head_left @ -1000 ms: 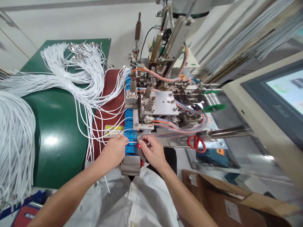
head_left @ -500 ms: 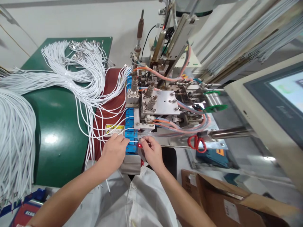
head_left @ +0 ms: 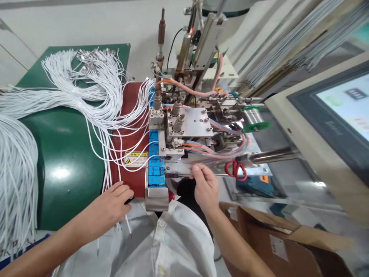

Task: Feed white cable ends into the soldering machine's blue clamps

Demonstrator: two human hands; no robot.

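My L hand (head_left: 113, 202) was low at the near edge of the red-brown panel (head_left: 131, 177), over the loose white cables (head_left: 111, 90) that hung down there. Its fingers were curled w/ the thumb below them and a gap at the tips; couldn't tell if that grip had hold of a cable, since the hand's back hid the inside. One cable end poked out just below it.

My R hand (head_left: 206, 186) was on the other side of the blue clamp blocks (head_left: 156, 167), apart from them, in front of the machine (head_left: 191, 122). That grip was closed to a pinch, thumb against index fingertip (anything btwn them was too small to make out).

The white cables lay in a big bundle on the green counter (head_left: 66, 157), metal plugs at the far end, and fanned across the panel; several ran to the row of blue blocks, two of them curving in just past the warning label (head_left: 136, 159). A 2nd bunch (head_left: 19, 181) hung at the far L. A bent metal plate (head_left: 157, 200) sat at the near end of the row.

To the R: a wire spool w/ green flanges (head_left: 253, 117), red-handled scissors (head_left: 236, 170) by the metal post, a display (head_left: 343, 104), and an open cardboard box (head_left: 273, 246) lower down.
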